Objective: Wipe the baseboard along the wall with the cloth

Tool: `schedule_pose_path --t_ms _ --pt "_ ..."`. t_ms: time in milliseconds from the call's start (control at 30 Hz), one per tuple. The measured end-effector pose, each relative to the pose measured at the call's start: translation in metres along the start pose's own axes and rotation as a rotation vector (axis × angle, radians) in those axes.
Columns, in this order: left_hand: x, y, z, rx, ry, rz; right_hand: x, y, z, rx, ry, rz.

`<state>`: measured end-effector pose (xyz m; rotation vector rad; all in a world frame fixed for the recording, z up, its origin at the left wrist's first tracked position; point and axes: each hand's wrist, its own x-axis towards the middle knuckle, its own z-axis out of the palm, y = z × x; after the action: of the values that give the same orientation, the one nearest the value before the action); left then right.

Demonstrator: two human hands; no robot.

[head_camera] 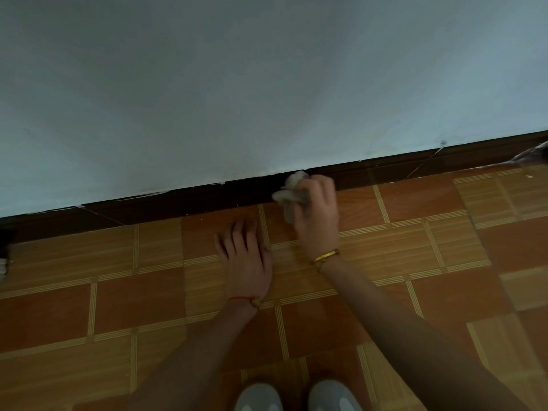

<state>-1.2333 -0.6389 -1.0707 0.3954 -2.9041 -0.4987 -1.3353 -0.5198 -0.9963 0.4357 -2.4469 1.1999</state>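
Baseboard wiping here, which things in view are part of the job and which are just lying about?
Job: cloth, gripped by the right hand; dark baseboard; left hand braced flat on the floor.
Lying about: clear plastic wrapper far right; dark object at left edge.

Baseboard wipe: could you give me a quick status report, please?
Right hand grips cloth against baseboard. Left hand flat on floor, fingers spread. Thin cord crosses baseboard further right.
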Motion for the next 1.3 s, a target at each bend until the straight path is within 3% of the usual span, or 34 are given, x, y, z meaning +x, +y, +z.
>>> schedule_pose_path --t_ms 133,267,400,567,733,967,1200,1300 --pt "0.001 0.001 0.001 -0.02 0.012 -0.002 0.01 0.039 -0.035 -0.097 0.158 0.261" --pt "0.001 0.001 0.003 -0.003 0.014 -0.005 0.015 0.026 -0.026 -0.103 -0.016 0.123" --pt "0.0 0.001 0.0 0.0 0.009 0.008 -0.002 0.008 -0.001 -0.087 -0.117 0.103" --pt "0.0 0.002 -0.001 0.002 -0.006 0.0 -0.023 0.027 0.001 -0.372 -0.313 0.018" --pt "0.0 0.0 -0.001 -0.017 -0.01 0.001 -0.025 0.044 -0.014 -0.595 -0.335 0.023" --pt "0.0 0.001 -0.001 -0.004 -0.026 -0.003 -0.012 0.065 -0.031 -0.623 -0.294 0.134" --pt "0.0 0.001 -0.001 -0.007 0.001 -0.005 -0.027 0.02 0.008 -0.5 -0.433 -0.102" --pt "-0.001 0.0 -0.001 -0.016 0.008 0.005 -0.023 0.034 -0.001 -0.531 -0.385 0.024"
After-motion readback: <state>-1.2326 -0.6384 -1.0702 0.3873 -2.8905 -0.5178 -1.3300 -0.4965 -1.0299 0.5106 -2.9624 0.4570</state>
